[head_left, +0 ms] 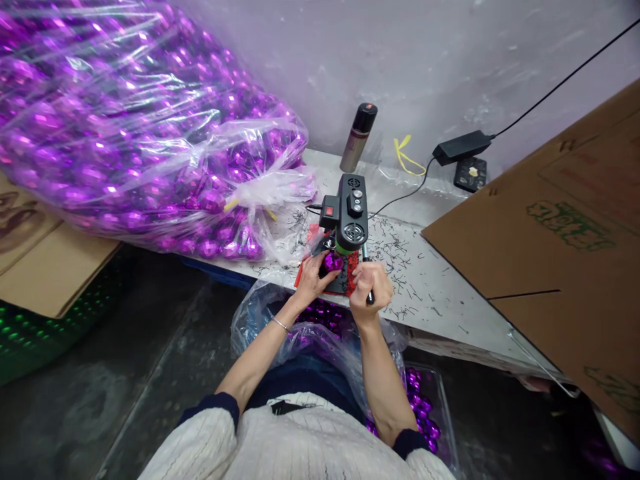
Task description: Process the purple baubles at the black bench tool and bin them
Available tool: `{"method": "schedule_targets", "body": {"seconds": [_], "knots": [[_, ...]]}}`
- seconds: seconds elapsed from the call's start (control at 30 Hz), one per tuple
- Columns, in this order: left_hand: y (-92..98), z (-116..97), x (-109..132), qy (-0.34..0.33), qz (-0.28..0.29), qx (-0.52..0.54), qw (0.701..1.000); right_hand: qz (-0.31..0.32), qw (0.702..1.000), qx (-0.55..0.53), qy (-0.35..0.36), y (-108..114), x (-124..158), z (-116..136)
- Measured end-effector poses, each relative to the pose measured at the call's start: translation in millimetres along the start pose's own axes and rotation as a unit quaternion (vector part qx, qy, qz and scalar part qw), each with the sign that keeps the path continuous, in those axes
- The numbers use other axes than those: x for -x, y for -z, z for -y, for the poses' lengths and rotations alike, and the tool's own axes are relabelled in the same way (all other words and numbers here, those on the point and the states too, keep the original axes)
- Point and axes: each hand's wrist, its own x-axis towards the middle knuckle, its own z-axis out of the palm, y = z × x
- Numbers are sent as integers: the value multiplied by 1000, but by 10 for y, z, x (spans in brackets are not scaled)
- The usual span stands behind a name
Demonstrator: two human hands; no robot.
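Note:
A shiny purple ball ornament (pixel 333 261) is gripped by the fingers of my left hand (pixel 312 277), just below the head of a small black bench machine (pixel 353 212). My right hand (pixel 371 288) is wrapped round the machine's lever handle (pixel 370 297), to the right of the ball. On the machine's left side sits a box with a red switch (pixel 329 211). Red and black material lies under the machine and my hands. Whether the ball touches the machine's lower end is hard to make out.
A large clear bag of purple balls (pixel 150 133) leans in from the left. Small dark pins litter the white table (pixel 440 287). Behind stand a spray can (pixel 359 137) and a power adapter (pixel 463 147). A cardboard box (pixel 565 233) blocks the right. An open plastic bag (pixel 260 313) hangs below.

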Motion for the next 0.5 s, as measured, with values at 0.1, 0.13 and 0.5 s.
{"method": "schedule_targets", "body": {"seconds": [0.1, 0.13, 0.5], "knots": [[-11, 9, 12, -4, -4, 1, 1000, 1, 1000, 0, 17, -35, 148, -108], [-14, 11, 15, -7, -6, 1, 1000, -1, 1000, -5, 19, -46, 183, -134], [-35, 28, 35, -31, -24, -21, 999, -26, 999, -17, 18, -84, 253, -167]]}}
